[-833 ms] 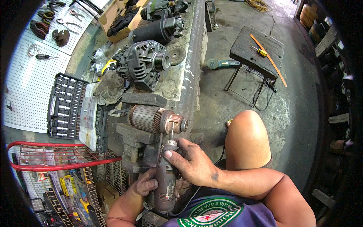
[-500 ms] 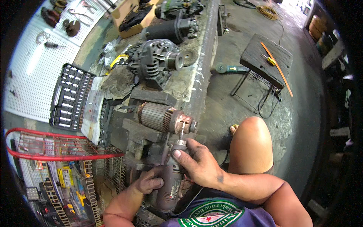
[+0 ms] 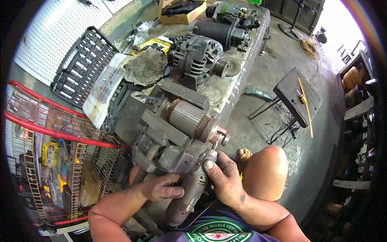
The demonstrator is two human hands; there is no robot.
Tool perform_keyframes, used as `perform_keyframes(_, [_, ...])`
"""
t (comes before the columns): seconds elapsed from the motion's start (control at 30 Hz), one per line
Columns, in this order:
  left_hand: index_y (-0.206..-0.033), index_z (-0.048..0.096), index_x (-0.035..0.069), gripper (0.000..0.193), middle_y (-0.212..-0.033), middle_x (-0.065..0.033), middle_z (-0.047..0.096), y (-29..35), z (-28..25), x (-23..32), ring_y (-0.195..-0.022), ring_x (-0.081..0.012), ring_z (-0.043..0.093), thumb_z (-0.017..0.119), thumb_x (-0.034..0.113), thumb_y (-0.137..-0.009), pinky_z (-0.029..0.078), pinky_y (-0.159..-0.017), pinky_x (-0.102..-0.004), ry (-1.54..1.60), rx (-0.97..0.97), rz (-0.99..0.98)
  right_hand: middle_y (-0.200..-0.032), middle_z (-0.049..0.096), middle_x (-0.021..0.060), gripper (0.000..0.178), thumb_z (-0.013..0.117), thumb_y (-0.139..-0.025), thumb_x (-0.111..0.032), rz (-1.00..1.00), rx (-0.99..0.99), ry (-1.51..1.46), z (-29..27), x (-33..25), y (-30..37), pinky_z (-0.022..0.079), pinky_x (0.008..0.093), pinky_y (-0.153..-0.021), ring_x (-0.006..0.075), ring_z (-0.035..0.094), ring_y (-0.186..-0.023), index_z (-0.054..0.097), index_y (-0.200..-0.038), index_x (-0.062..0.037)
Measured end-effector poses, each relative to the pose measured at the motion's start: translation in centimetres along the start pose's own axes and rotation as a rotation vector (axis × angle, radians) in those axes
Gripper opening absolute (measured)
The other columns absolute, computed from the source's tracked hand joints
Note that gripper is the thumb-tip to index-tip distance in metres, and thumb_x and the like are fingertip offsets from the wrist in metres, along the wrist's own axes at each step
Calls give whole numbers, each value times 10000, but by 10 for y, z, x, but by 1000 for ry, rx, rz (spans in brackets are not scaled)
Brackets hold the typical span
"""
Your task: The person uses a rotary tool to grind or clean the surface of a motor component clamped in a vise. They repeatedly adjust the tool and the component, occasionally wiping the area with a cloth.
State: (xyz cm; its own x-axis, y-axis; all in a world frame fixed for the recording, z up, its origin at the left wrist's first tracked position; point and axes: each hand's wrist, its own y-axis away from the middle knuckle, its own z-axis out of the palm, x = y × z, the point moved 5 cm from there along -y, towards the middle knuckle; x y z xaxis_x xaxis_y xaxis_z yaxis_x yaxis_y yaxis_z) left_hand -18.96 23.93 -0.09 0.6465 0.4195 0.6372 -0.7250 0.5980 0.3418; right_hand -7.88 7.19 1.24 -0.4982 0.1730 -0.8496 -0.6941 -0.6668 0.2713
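Note:
A grey-brown rotary tool point(image 3: 189, 199) lies tilted across my front, its thin bit point(image 3: 218, 142) up against the copper end of a motor armature point(image 3: 189, 117). My right hand point(image 3: 226, 179) is closed around the tool's front, thumb on top near the collar. My left hand point(image 3: 161, 188) grips the body from the left side, thumb resting on it; its other fingers are partly hidden beneath. The armature sits in the jaws of a heavy bench vise point(image 3: 165, 149), its copper end pointing toward the right. Whether the bit touches the copper I cannot tell exactly.
An alternator point(image 3: 197, 58) and a starter motor point(image 3: 219, 34) stand on the workbench beyond the vise. At the left are an open socket set point(image 3: 82, 66) and a red wire rack point(image 3: 60, 135). A stool point(image 3: 298, 97) with a screwdriver and an angle grinder point(image 3: 259, 93) are at the right.
The head view has turned, so the bench and armature appear farther right. Both hands keep their hold on the rotary tool, and its bit is still at the armature's copper end.

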Motion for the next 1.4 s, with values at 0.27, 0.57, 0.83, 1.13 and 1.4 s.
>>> perform_keyframes(0.27, [-1528, 472, -105, 646, -1368, -191, 671, -3, 2, 7, -1235, -273, 692, 624, 347, -1093, 550, -1082, -445, -52, -28, 15, -1107, 707, 82, 370, 617, -1126, -283, -14, 17, 1, 2, 1, 0, 553, 305, -867, 132, 633, -989, 605, -1318, 33])
perform_keyframes(0.57, [-1485, 501, -105, 637, -1273, -188, 708, -4, 7, 12, -1133, -297, 730, 628, 375, -1087, 580, -1020, -458, -38, 3, 2, -1075, 701, 70, 392, 617, -1128, -300, -73, 22, 30, 3, 2, -4, 565, 290, -770, 120, 644, -905, 588, -1334, 32])
perform_keyframes(0.83, [-1535, 465, -106, 678, -1373, -183, 670, -3, -1, 9, -1270, -266, 664, 638, 366, -1080, 526, -1105, -444, -114, 12, 40, -971, 691, 59, 382, 614, -1129, -332, -60, 4, -11, 6, -2, -3, 521, 265, -565, 106, 636, -699, 575, -1287, 14])
perform_keyframes(1.13, [-1573, 396, -110, 697, -1397, -194, 659, 2, -9, 1, -1327, -264, 633, 623, 331, -1083, 493, -1154, -447, -72, -4, 17, -1051, 710, 81, 383, 633, -1122, -329, -46, 27, 42, 2, 1, -3, 559, 306, -805, 127, 641, -945, 606, -1278, 20])
perform_keyframes(1.4, [-1538, 446, -110, 679, -1371, -208, 675, 3, -13, -2, -1215, -282, 707, 642, 350, -1078, 546, -1092, -442, -73, 8, 5, -1064, 715, 88, 387, 629, -1122, -330, -54, 29, 120, 1, 0, -4, 553, 326, -855, 139, 632, -966, 611, -1270, 28])
